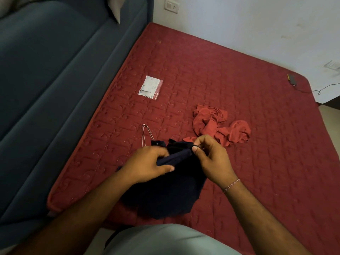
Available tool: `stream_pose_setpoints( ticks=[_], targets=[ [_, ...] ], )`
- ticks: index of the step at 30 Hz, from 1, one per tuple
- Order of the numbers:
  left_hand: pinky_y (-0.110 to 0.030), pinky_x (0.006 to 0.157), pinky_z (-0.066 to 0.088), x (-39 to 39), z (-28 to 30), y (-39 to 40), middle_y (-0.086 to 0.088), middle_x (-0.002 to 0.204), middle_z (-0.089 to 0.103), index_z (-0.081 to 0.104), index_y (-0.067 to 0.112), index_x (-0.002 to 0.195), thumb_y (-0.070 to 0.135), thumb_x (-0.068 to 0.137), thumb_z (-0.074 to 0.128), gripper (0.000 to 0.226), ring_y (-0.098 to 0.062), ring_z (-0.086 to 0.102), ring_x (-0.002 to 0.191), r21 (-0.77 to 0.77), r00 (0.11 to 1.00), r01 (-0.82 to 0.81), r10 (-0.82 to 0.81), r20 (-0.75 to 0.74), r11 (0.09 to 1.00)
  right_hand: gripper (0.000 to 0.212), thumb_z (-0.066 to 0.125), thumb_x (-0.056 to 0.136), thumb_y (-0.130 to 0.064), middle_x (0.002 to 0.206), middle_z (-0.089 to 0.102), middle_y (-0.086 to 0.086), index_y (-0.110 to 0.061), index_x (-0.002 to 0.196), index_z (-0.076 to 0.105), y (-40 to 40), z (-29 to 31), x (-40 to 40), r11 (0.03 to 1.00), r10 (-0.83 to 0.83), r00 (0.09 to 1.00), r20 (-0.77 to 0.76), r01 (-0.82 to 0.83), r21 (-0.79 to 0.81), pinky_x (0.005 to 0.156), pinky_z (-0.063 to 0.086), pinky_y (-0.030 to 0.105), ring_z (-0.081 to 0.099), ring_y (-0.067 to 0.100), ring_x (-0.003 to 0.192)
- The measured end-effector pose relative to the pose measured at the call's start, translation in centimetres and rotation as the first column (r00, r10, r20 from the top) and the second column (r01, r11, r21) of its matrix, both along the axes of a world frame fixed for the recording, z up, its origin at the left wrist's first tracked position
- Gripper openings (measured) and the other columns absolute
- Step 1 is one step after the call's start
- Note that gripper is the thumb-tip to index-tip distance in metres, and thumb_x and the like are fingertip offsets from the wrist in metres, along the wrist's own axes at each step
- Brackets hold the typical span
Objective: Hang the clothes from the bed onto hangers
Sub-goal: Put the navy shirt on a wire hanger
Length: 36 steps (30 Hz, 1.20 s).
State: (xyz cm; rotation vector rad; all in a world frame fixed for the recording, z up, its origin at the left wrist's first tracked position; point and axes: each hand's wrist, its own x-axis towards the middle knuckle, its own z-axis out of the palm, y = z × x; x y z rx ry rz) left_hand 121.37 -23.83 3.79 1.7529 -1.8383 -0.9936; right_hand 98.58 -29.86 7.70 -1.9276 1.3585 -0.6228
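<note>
Gripping dark garment (165,190) — both hands, band running left-right

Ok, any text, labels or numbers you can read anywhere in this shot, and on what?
Nothing can be read.
White packet on the bed: dark print, too small and blurred.
Wall socket: no markings visible.
Dark garment in both hands, red garment, hanger: no label showing.
</note>
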Motion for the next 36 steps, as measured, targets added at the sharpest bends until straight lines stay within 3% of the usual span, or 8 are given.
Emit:
stream_pose_setpoints(
  ticks=[6,9,13,17,20,23,27,36],
  targets=[
    [-0.026,0.069,0.049,3.1,-1.0,0.8,0.005,0.078,0.070,0.075,0.016,0.087,0.032,0.087,0.082,0.018,-0.008,0.064,0.074,0.193,0.855,0.140,-0.021,-0.518,0.971,0.018,0.084,0.085,-0.018,0.073,0.064,-0.010,-0.022,0.079,0.067,-2.2,-0.6,-2.5,0.971,0.167,0.985,-0.043,-0.157,0.180,0.066,0.046,0.025,0.057,0.004,0.067],
    [-0.024,0.069,0.052,4.0,-1.3,1.7,-0.008,0.085,0.073,0.073,-0.007,0.096,0.047,0.072,0.091,0.061,-0.014,0.067,0.077,0.224,0.640,0.161,0.071,-0.765,0.961,0.036,0.087,0.079,-0.041,0.062,0.048,-0.001,-0.011,0.073,0.068,-2.7,-0.6,-3.4,0.898,0.204,0.974,0.096,-0.225,0.377,0.056,0.034,0.028,0.041,0.013,0.060],
    [-0.026,0.068,0.059,2.3,-0.2,2.0,-0.015,0.087,0.075,0.077,0.001,0.094,0.009,0.084,0.079,0.013,-0.019,0.073,0.074,0.333,0.288,0.049,0.306,-0.907,0.942,0.022,0.082,0.083,-0.033,0.064,0.045,0.004,-0.018,0.072,0.071,-3.0,0.1,-4.6,0.775,0.260,0.939,0.226,-0.342,0.531,0.057,0.033,0.025,0.038,0.018,0.062],
    [-0.031,0.065,0.062,1.3,0.0,0.6,-0.025,0.092,0.075,0.073,-0.005,0.099,0.011,0.093,0.070,0.017,-0.025,0.073,0.072,0.571,0.352,-0.184,0.596,-0.722,0.800,0.019,0.079,0.087,-0.024,0.073,0.060,0.008,-0.013,0.073,0.071,-3.5,-0.1,-5.4,0.771,0.182,0.975,0.126,-0.221,0.597,0.067,0.043,0.033,0.052,0.019,0.073],
    [-0.036,0.069,0.062,0.0,0.6,0.6,-0.034,0.104,0.072,0.069,-0.012,0.109,0.007,0.098,0.065,0.023,-0.030,0.072,0.076,0.646,0.274,-0.220,0.682,-0.678,0.731,0.016,0.073,0.093,-0.005,0.076,0.064,0.009,-0.010,0.077,0.072,-3.3,0.6,-5.3,0.809,0.074,0.993,0.093,-0.115,0.577,0.071,0.048,0.032,0.057,0.019,0.074],
    [-0.040,0.078,0.064,-1.2,1.4,0.6,-0.033,0.111,0.071,0.070,-0.010,0.112,0.007,0.097,0.065,0.023,-0.034,0.074,0.086,0.670,0.138,-0.214,0.701,-0.699,0.711,0.013,0.068,0.091,0.007,0.081,0.068,0.017,-0.003,0.084,0.073,-1.8,2.2,-3.8,0.775,-0.086,0.964,0.252,-0.094,0.625,0.065,0.054,0.027,0.065,0.020,0.072],
    [-0.043,0.088,0.061,-3.3,3.1,0.9,-0.030,0.109,0.073,0.072,-0.007,0.111,0.008,0.098,0.064,0.022,-0.037,0.074,0.095,0.657,0.124,-0.190,0.682,-0.721,0.729,0.017,0.072,0.085,0.009,0.069,0.066,0.011,-0.006,0.077,0.072,0.2,3.6,-0.2,0.810,-0.354,0.836,0.420,0.049,0.585,0.056,0.052,0.021,0.062,0.015,0.059],
    [-0.055,0.095,0.058,-5.2,5.2,1.2,-0.019,0.099,0.078,0.077,0.005,0.103,0.014,0.101,0.064,0.016,-0.037,0.076,0.096,0.509,0.307,-0.346,0.608,-0.732,0.788,0.032,0.072,0.086,0.012,0.078,0.066,0.002,-0.012,0.106,0.066,3.1,5.1,2.8,0.919,-0.340,0.827,0.448,0.191,0.345,0.061,0.051,0.023,0.059,0.014,0.069]
  ],
)
